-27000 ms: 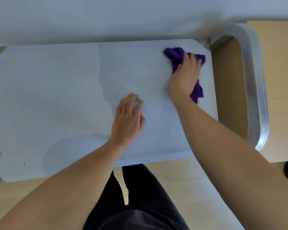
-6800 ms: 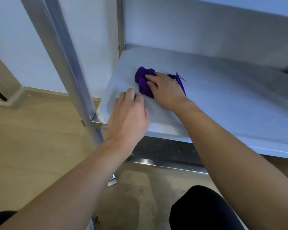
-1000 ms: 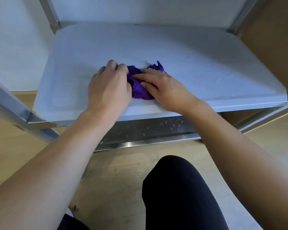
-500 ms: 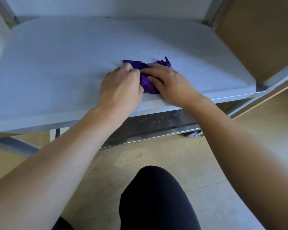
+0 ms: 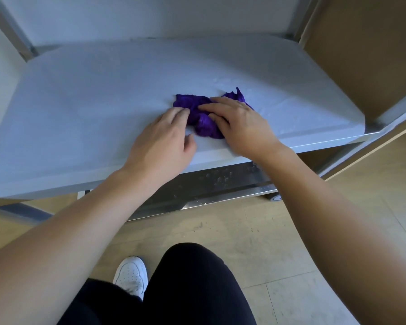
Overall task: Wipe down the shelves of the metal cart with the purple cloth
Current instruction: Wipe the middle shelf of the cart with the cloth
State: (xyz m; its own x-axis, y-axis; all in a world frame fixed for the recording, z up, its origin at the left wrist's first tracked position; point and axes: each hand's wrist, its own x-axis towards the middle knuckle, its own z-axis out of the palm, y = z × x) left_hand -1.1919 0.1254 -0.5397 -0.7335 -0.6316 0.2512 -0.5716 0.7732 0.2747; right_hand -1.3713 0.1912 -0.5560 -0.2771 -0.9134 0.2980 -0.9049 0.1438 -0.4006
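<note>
The crumpled purple cloth is lying near the front edge of the flat grey metal cart shelf. The right hand is pressing it flat-fingered; the left hand, fingers loosely spread, is touching its edge, possibly gathering it. Wiping well probably needs overlapping strokes toward the shelf's right corner.
</note>
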